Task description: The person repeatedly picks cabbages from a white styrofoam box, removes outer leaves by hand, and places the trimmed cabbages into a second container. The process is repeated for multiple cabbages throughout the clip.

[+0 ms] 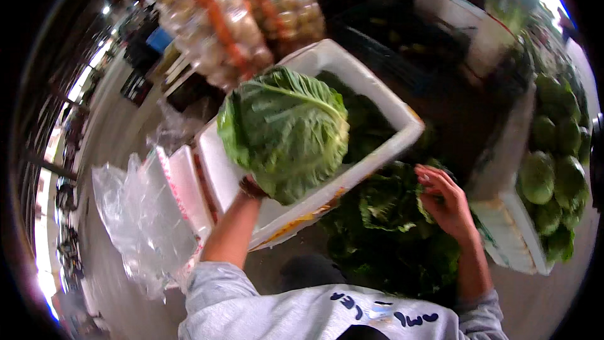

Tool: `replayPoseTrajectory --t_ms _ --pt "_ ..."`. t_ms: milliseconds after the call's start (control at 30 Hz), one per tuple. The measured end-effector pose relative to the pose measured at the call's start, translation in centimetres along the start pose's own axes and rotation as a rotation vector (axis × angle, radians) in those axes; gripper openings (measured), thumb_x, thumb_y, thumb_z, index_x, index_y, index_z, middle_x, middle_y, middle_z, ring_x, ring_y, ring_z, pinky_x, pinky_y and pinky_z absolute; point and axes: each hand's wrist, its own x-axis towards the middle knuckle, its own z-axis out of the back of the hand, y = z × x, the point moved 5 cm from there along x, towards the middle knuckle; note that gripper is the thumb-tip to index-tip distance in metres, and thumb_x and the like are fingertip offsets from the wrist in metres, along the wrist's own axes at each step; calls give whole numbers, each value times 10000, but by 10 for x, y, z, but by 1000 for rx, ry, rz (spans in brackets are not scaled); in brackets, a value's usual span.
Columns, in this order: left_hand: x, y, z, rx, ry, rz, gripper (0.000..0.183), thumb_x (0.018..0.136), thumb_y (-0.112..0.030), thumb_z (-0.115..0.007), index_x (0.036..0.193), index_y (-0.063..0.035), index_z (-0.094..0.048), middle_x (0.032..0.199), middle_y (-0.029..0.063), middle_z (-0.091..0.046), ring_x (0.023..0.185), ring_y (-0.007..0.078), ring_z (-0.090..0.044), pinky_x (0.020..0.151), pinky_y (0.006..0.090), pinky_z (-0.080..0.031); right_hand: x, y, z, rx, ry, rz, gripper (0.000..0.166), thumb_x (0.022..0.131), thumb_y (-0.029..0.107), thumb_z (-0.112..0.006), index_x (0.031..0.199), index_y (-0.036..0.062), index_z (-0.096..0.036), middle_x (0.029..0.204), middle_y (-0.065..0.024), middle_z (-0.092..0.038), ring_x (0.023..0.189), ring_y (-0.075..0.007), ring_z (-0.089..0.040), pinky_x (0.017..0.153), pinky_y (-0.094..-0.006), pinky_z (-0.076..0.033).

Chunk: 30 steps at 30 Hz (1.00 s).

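A large green cabbage (288,132) with loose outer leaves rests on my left hand (255,186), which is mostly hidden beneath it. The cabbage is above a white foam box (377,158) that has dark leafy greens inside its far right part. My right hand (441,193) is to the right of the box, fingers partly bent, over a pile of loose cabbage leaves (389,208). Its fingertips are beside a leaf edge; whether they pinch it is unclear.
Clear plastic bags of round pale produce (222,23) stand beyond the box. Clear plastic sheeting (141,217) hangs at the left by a pink-edged white box (186,184). At the right, green cabbages (538,177) are stacked behind a white foam panel (512,231). A dark crate (387,52) lies farther back.
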Motion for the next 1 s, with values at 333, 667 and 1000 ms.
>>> replayPoseTrajectory --t_ms 333,667,1000 --pt "-8 229 -145 -233 253 295 462 953 -206 -446 1372 -69 -308 1345 98 -419 1183 232 -448 999 377 -389 -17 4 65 221 -221 78 690 785 189 -714 1366 44 -373 1321 -62 -425 1187 -142 -410 985 -289 -338" --pt "-4 245 -207 -509 136 484 387 956 -154 -443 1323 -53 -373 1277 86 -473 1125 199 -487 941 342 -434 -38 -50 71 328 -431 5 412 835 166 -666 1185 11 -513 1076 -57 -580 972 -128 -538 850 -273 -431" --pt "3 244 -233 -445 254 403 456 984 -358 -360 1324 -56 -391 1263 72 -489 1108 199 -500 936 350 -437 -40 -81 73 951 -701 -96 117 866 87 -624 892 80 -511 902 25 -545 817 -46 -502 755 -206 -402"
